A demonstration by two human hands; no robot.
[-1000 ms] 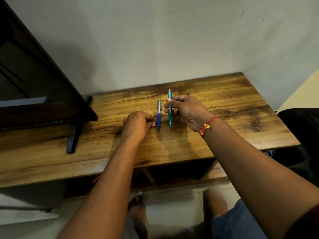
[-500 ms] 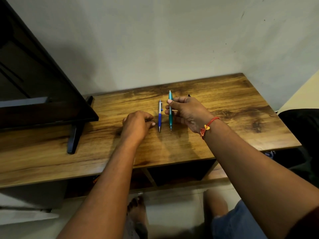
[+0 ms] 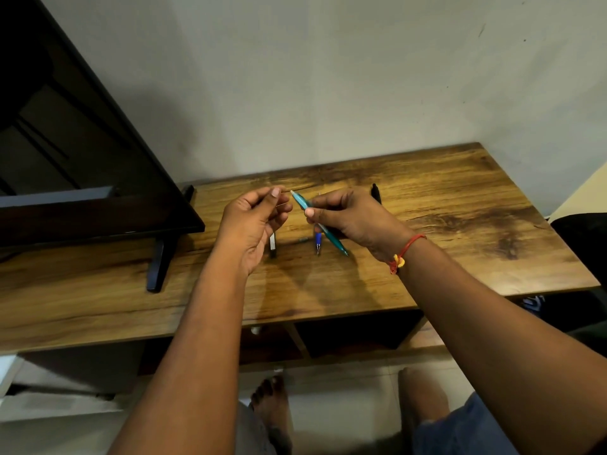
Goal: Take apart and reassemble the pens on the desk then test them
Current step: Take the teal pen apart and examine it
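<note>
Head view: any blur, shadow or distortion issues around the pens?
Head view: teal pen slightly soft in the grip of the right hand; soft shadows from it and the left hand darken the desk and blue pen; wide-angle lens bows the desk's front edge.

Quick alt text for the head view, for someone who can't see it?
The right hand holds a teal pen tilted above the wooden desk, left hand curled close by. A blue pen lies beneath.
</note>
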